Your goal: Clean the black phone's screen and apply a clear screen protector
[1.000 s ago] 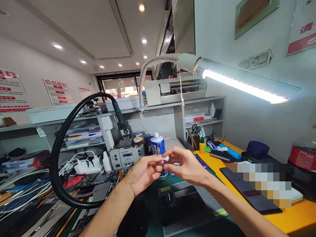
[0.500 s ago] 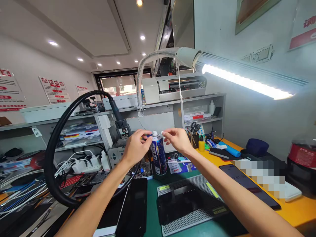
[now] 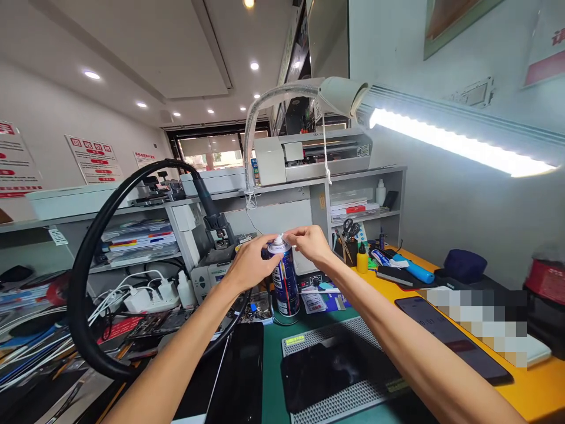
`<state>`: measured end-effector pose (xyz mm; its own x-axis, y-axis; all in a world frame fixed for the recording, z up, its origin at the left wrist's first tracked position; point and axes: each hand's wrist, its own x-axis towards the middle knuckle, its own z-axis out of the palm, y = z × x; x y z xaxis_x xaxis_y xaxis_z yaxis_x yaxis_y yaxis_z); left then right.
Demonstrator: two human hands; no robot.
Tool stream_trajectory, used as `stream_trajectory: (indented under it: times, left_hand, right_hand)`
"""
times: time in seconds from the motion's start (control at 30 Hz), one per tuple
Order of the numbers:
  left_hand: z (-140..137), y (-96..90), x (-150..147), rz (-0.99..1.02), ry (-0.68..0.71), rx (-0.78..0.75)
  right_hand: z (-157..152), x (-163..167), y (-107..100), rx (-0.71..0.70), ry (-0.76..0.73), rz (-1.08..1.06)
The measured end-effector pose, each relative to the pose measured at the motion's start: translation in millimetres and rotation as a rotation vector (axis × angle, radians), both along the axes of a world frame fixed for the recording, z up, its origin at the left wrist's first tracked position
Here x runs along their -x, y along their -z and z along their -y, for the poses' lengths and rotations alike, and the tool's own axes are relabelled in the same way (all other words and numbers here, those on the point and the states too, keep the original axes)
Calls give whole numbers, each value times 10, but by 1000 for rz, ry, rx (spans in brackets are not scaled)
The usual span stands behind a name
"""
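A blue spray can (image 3: 285, 288) with a white nozzle (image 3: 278, 240) stands upright on the green mat (image 3: 274, 377). My left hand (image 3: 256, 262) grips the can's top, its thumb across the front and its fingers up beside the nozzle. On the other side, my right hand (image 3: 312, 242) is closed in a pinch against the nozzle, with a small white piece at its fingertips, partly hidden. In front of the can lies a dark-screened phone (image 3: 324, 368) on a grey perforated pad (image 3: 318, 412).
A thick black hose (image 3: 82, 277) arches at left beside a power strip (image 3: 150, 297) and tangled cables. A lit lamp (image 3: 459, 144) hangs over the right side. Another phone (image 3: 450, 335) rests on the yellow desk (image 3: 525, 388), near a yellow bottle (image 3: 362, 259).
My right hand has moved left, bringing the small white piece from beside the can to the nozzle. My left hand has closed in around the can's top. The view has shifted slightly.
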<state>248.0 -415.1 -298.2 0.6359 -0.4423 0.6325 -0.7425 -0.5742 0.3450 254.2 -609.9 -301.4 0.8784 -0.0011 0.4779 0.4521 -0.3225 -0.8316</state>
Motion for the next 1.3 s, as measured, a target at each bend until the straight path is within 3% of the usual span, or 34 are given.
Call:
stream_trajectory:
  times: [0.27,1.0,1.3]
  left_hand:
    - [21,-46,27,55,4,-69]
    - [41,-54,56,92,-8,-56]
    - [38,-50,75,33,-37,-24]
  right_hand:
    - [18,-17,28,-19,-46,30]
    - [-77,87,-4,-32,21,71]
    - [-78,110,-1,-119,-10,-11]
